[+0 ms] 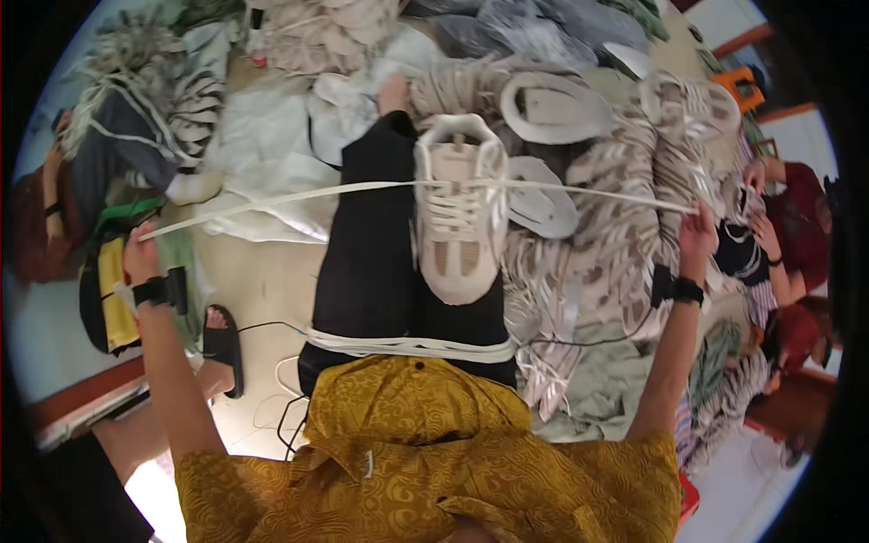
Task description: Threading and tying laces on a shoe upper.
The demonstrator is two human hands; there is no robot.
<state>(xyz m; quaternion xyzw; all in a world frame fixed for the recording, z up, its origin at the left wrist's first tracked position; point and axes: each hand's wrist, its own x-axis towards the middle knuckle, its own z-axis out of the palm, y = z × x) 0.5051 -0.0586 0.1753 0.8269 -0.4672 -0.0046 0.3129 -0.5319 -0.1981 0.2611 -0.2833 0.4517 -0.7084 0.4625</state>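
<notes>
A beige sneaker lies on my black-trousered lap, its toe toward me. Its front rows are laced, and a long pale shoelace runs out from both sides near the top eyelets. Far out to the left, my left hand is closed on one end of that lace. My right hand grips the other end, well out to the right. Both lengths are drawn nearly straight. Several more white laces lie across my upper thighs.
Heaped shoe uppers fill the floor on the right, with a translucent white oval piece beside the sneaker. White cloth spreads at the far left. Co-workers sit along the right; another person's sandalled foot is near my left arm.
</notes>
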